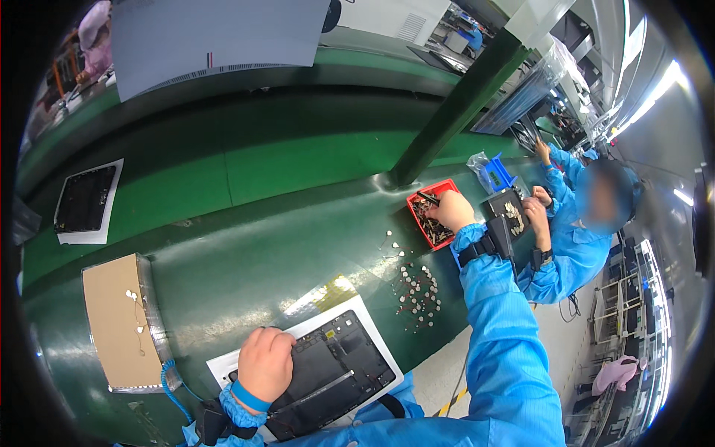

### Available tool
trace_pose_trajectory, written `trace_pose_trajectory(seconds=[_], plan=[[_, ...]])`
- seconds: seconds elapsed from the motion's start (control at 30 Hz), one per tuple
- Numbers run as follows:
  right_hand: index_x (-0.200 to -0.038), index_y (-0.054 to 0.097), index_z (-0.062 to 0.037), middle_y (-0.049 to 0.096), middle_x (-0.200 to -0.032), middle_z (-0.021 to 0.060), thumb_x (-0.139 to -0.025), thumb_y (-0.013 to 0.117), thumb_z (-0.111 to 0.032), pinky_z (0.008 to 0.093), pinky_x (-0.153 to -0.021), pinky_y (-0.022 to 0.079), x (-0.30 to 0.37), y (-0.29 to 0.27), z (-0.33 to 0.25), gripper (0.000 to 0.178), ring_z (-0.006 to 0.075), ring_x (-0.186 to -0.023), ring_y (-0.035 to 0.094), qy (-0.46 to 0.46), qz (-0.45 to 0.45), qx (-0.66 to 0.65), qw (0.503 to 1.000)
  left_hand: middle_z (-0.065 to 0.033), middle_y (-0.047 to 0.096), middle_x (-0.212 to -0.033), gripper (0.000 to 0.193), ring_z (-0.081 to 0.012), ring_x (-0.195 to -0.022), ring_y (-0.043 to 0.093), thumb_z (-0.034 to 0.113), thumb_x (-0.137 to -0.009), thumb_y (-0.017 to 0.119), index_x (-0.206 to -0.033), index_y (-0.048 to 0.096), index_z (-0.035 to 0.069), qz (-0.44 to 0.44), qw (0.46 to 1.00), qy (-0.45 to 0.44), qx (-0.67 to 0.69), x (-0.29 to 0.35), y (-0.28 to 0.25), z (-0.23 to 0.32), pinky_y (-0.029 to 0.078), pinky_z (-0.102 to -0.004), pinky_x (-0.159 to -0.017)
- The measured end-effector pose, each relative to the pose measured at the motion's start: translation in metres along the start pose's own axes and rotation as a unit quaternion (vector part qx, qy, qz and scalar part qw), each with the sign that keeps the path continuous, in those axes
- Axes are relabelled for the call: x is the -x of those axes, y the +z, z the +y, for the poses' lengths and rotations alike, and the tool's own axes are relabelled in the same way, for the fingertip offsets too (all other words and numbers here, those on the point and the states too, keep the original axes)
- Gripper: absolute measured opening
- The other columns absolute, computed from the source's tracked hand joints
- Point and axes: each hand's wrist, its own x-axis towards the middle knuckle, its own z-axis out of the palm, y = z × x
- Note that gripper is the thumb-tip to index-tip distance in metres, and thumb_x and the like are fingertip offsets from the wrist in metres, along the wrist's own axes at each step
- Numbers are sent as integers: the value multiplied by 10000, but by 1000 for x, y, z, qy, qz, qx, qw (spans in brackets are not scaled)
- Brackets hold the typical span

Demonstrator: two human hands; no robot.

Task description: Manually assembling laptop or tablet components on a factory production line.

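In front of me a black laptop bottom case (339, 372), its inside facing up, lies on a white sheet (369, 316). My left hand (266, 363) rests on its left part with the fingers curled; what they may hold is hidden. Farther off to the right, my right hand (451, 211) is over a red bin (434, 244) full of small parts. It is closed around a slim dark tool (427, 197), perhaps tweezers, whose end points into the bin. Several small white parts with thin wires (418, 292) lie loose on the green table between the bin and the case.
On the left is a cardboard-topped stack (115, 320) with wired parts on it. Another black case (86, 197) sits farther back. A co-worker (570, 238) handles a dark tray (508, 212) beside a blue bin (497, 173). A green post (447, 119) rises behind the red bin.
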Motion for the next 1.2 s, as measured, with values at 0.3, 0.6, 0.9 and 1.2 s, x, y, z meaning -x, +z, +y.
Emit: trace_pose_trajectory(seconds=[0.3,0.6,0.9,1.2], plan=[[-841,657,-40,627,-768,179,-685,665,-239,405,-692,478,5,1,-1,252,328,-733,613,17,35,-39,998,-109,516,-744,156,-310,-733,502,-38,-631,580,-758,539,45,3,1000,2,6,5,0,-2,422,-387,-649],[-853,563,-14,640,-737,64,-807,510,-9,231,-554,447,52,-26,11,70,103,-632,587,-78,133,-467,870,-101,516,-748,144,-297,-742,505,-26,-649,572,-766,540,51,8,1000,17,-7,4,1,-2,426,-377,-659],[-880,570,8,616,-778,41,-796,546,39,215,-649,466,168,-8,-92,93,108,-732,605,-79,-127,-553,820,-89,495,-757,161,-279,-734,501,2,-637,562,-787,546,59,14,999,32,-28,7,4,-5,435,-370,-638],[-851,664,-39,609,-736,90,-676,697,-33,285,-588,467,213,22,-118,179,205,-671,585,-303,-78,-339,887,-103,508,-747,140,-299,-725,498,-23,-660,564,-777,537,50,20,999,24,-5,7,2,-4,420,-378,-642]])
